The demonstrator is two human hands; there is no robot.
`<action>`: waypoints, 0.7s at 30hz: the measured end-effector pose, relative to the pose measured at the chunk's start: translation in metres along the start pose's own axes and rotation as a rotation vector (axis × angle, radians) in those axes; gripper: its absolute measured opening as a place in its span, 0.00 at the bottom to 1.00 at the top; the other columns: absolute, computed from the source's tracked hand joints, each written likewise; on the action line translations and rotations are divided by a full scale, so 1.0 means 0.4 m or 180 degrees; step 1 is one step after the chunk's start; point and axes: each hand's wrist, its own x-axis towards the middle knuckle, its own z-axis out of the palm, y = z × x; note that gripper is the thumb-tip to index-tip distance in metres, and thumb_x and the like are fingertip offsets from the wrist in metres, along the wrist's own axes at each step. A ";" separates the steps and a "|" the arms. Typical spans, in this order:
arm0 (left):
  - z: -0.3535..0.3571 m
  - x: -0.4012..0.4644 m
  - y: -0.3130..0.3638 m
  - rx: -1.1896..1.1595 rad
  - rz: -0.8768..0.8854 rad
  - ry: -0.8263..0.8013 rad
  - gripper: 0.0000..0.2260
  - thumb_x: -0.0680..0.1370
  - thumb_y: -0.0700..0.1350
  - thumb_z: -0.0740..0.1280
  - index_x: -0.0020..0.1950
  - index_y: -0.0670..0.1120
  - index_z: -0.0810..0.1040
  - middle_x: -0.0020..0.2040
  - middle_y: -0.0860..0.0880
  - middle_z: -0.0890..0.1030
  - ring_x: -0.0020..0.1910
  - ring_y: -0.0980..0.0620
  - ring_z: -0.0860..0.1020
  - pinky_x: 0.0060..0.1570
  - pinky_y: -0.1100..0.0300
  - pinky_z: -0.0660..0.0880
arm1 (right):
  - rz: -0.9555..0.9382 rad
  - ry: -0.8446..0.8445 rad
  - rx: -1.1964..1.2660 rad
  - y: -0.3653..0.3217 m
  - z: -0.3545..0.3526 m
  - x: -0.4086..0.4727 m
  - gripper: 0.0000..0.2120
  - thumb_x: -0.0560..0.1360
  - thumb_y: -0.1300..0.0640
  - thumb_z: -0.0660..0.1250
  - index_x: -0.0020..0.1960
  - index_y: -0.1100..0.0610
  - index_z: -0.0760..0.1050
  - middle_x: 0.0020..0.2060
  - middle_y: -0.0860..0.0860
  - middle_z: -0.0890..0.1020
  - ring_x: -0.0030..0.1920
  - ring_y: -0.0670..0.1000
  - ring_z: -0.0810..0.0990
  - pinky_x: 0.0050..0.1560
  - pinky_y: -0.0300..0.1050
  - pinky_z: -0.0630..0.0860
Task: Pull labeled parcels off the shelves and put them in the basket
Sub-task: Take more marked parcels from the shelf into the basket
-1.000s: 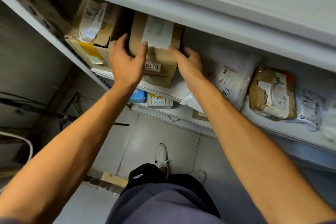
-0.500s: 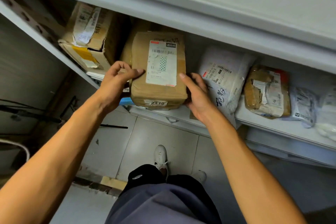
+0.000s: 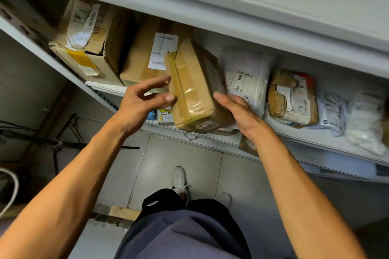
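Observation:
A brown cardboard parcel (image 3: 193, 88) sealed with clear tape hangs tilted in front of the grey shelf (image 3: 315, 143), its taped side facing me and its label out of sight. My right hand (image 3: 237, 111) holds it from the right and underneath, fingers hidden behind the box. My left hand (image 3: 139, 103) touches the parcel's left side with thumb and outstretched fingertips. No basket is in view.
On the shelf lie a torn carton (image 3: 88, 33) at left, a larger labeled carton (image 3: 147, 57) behind the held one, a white poly bag (image 3: 246, 78), a brown taped packet (image 3: 292, 96) and more white bags (image 3: 332, 111). Lower shelves and tiled floor sit below.
The parcel came off the stack and out of the shelf, then rolled so its label faces away. My left hand loosened to a fingertip touch; my right hand slid under it.

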 end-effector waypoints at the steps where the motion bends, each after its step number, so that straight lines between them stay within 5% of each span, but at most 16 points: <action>1: 0.010 -0.003 0.006 0.0059 0.0061 -0.0029 0.27 0.67 0.40 0.80 0.66 0.46 0.79 0.61 0.48 0.83 0.58 0.47 0.83 0.57 0.55 0.80 | 0.0030 -0.0115 0.0053 0.000 -0.010 -0.005 0.42 0.52 0.22 0.74 0.58 0.47 0.82 0.56 0.48 0.85 0.60 0.49 0.82 0.68 0.55 0.73; 5: 0.043 -0.008 0.018 0.0179 0.0222 -0.0059 0.22 0.65 0.36 0.76 0.59 0.43 0.82 0.48 0.50 0.87 0.51 0.52 0.84 0.53 0.63 0.80 | -0.0096 -0.0580 0.0369 0.006 -0.046 -0.028 0.35 0.44 0.24 0.77 0.47 0.40 0.87 0.50 0.46 0.87 0.53 0.46 0.85 0.55 0.43 0.80; 9: 0.047 -0.008 -0.002 -0.0003 0.0193 -0.0069 0.22 0.68 0.42 0.78 0.61 0.41 0.81 0.57 0.44 0.85 0.58 0.43 0.83 0.54 0.57 0.81 | -0.0304 -0.0307 0.0525 0.026 -0.064 -0.046 0.41 0.49 0.31 0.82 0.56 0.52 0.83 0.53 0.53 0.87 0.56 0.51 0.84 0.58 0.47 0.77; 13: 0.062 0.006 -0.003 -0.0072 -0.0022 0.0104 0.25 0.69 0.55 0.75 0.62 0.45 0.80 0.61 0.43 0.81 0.57 0.48 0.82 0.49 0.53 0.81 | -0.0440 -0.0113 0.0488 0.030 -0.042 -0.060 0.42 0.55 0.43 0.82 0.65 0.55 0.78 0.57 0.53 0.86 0.58 0.52 0.84 0.53 0.40 0.79; 17: 0.041 0.029 0.014 -0.0038 -0.0479 0.0087 0.27 0.63 0.65 0.75 0.51 0.49 0.75 0.53 0.49 0.82 0.48 0.49 0.83 0.45 0.53 0.81 | -0.0552 0.0126 0.0114 0.033 0.005 -0.080 0.55 0.52 0.48 0.85 0.75 0.52 0.66 0.64 0.46 0.79 0.65 0.45 0.78 0.62 0.40 0.77; 21: 0.003 0.044 0.007 -0.0268 -0.0926 0.0084 0.35 0.62 0.60 0.78 0.60 0.38 0.77 0.60 0.40 0.82 0.52 0.44 0.82 0.46 0.53 0.79 | -0.1134 -0.0009 -0.0704 0.030 0.008 -0.112 0.61 0.53 0.46 0.87 0.79 0.51 0.60 0.72 0.45 0.66 0.72 0.41 0.67 0.74 0.47 0.68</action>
